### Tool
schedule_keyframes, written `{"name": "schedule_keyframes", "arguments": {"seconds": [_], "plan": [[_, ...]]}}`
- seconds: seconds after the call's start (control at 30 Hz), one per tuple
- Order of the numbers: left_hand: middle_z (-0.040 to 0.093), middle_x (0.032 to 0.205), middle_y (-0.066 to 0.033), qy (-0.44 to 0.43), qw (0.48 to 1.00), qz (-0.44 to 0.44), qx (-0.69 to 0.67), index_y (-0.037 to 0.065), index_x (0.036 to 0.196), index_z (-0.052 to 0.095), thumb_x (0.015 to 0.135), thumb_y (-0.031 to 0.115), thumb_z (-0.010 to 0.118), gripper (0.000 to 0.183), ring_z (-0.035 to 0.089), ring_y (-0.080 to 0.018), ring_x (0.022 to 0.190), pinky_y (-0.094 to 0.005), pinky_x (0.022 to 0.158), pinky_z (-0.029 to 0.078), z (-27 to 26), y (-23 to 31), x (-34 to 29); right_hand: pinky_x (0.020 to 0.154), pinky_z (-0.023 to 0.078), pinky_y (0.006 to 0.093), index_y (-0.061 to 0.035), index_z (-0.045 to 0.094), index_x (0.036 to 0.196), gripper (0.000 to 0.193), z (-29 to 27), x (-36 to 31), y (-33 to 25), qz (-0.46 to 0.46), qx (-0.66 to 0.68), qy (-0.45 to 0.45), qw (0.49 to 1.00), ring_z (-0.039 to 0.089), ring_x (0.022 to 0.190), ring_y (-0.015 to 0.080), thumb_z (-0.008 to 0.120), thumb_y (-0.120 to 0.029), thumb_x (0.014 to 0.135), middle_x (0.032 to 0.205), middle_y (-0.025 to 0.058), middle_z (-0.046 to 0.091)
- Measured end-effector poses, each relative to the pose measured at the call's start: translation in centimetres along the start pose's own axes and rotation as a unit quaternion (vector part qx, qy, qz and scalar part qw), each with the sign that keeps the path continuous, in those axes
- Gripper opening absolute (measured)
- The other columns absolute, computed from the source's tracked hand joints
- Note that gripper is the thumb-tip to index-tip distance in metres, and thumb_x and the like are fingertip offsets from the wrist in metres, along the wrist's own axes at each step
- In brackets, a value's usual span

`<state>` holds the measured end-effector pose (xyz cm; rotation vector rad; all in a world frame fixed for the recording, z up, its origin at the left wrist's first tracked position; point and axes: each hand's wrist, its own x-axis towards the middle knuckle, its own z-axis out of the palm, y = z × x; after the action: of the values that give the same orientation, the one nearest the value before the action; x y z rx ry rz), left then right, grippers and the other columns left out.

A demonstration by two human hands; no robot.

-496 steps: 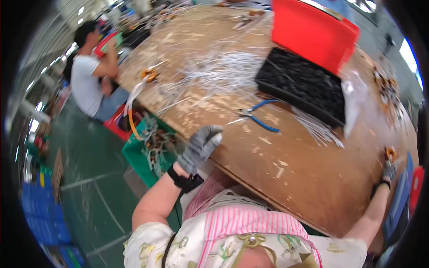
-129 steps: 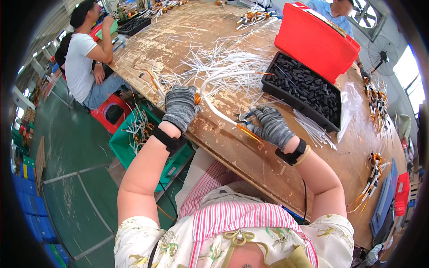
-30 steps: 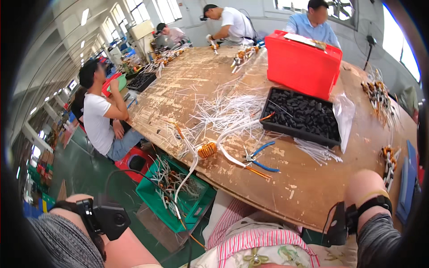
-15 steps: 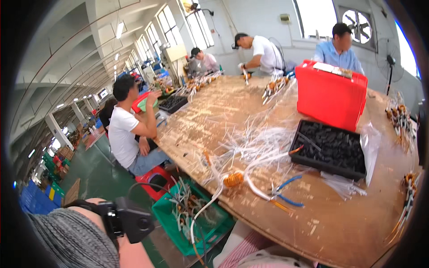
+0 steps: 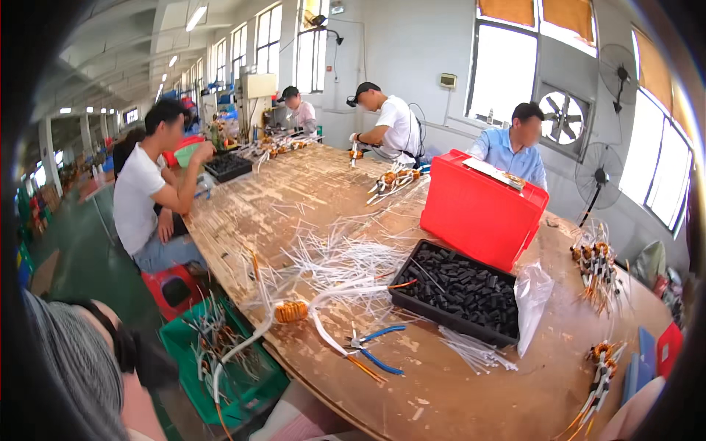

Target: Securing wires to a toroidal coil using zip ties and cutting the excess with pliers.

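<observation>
Neither of my hands shows. At the lower left, my left arm (image 5: 140, 408) in a grey sleeve carries a dark strap and a blurred dark device. A bit of bare skin, perhaps my right arm, shows at the lower right edge. On the wooden table (image 5: 441, 400) before me lies an orange copper-wound coil (image 5: 291, 312) with thick white-sleeved leads. Beside its lead ends rest blue-handled pliers (image 5: 379, 349). Behind them is a loose pile of thin white tubes (image 5: 346, 257). More white tubes (image 5: 478, 350) lie nearer me.
A black tray (image 5: 452, 320) of small black pieces stands before a red box (image 5: 478, 209), with a clear plastic bag (image 5: 533, 301) alongside. A green bin (image 5: 180, 338) of wired parts sits below the table's left edge. Wired coils (image 5: 603, 356) lie at right. Several people work around the table.
The view has swung right and levelled, so the table and its things sit further left. More of the right side shows, with blue and red objects. The coil and pliers lie as before.
</observation>
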<state>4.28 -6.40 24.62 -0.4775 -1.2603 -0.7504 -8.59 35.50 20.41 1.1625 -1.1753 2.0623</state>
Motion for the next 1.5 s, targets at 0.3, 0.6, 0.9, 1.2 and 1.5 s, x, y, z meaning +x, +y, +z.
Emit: {"name": "schedule_keyframes", "arguments": {"seconds": [0.3,0.6,0.9,1.2,1.5], "plan": [[0.054,0.110,-0.0132,0.022,0.987,-0.142,-0.077,-0.002,0.121,0.046,0.090,0.029,0.053,0.045,0.053,-0.0220,0.104,-0.0337,0.095,0.041,3.4,-0.6,-5.6,0.100,0.033,0.0441,0.0047,0.031,0.134,0.053,-4.9,-1.8,-8.6,0.023,-0.193,0.053,0.980,0.043,0.119,0.0294,0.032,-0.034,0.098,0.129,0.0200,0.045],[0.054,0.109,-0.0128,0.057,0.981,-0.126,-0.133,-0.002,0.121,0.045,0.091,0.029,0.053,0.044,0.054,-0.0217,0.104,-0.0334,0.094,0.041,4.4,-0.7,-5.5,0.103,0.030,0.0436,0.0046,0.029,0.136,0.054,-7.1,-3.7,-11.2,-0.081,-0.274,0.093,0.954,0.040,0.124,0.0290,0.031,-0.034,0.098,0.133,0.0203,0.042],[0.054,0.108,-0.0124,0.020,0.988,-0.140,-0.069,-0.002,0.121,0.045,0.092,0.028,0.052,0.043,0.054,-0.0215,0.103,-0.0332,0.094,0.042,-2.7,3.4,-3.1,0.106,0.028,0.0431,0.0045,0.026,0.139,0.055,-5.8,-9.9,-9.1,-0.066,-0.272,0.154,0.948,0.037,0.128,0.0287,0.029,-0.033,0.098,0.138,0.0205,0.039],[0.055,0.118,-0.0177,-0.495,0.777,-0.157,0.356,0.003,0.128,0.046,0.077,0.027,0.067,0.060,0.052,-0.0332,0.110,-0.0395,0.099,0.037,-2.8,-4.8,-17.0,0.095,0.038,0.0341,-0.0082,0.036,0.138,0.052,-5.4,-20.3,-2.1,0.273,-0.150,0.176,0.934,0.047,0.119,0.0194,0.037,-0.039,0.097,0.131,0.0103,0.048],[0.059,0.104,-0.0165,-0.658,0.575,-0.147,0.463,0.009,0.116,0.054,0.071,0.022,0.064,0.048,0.058,-0.0339,0.094,-0.0441,0.079,0.045,-0.8,-13.4,-25.4,0.087,0.045,0.0341,-0.0017,0.043,0.132,0.050,-6.5,-23.0,-2.9,0.225,-0.316,0.173,0.905,0.057,0.104,0.0220,0.045,-0.036,0.096,0.115,0.0144,0.059]]}}
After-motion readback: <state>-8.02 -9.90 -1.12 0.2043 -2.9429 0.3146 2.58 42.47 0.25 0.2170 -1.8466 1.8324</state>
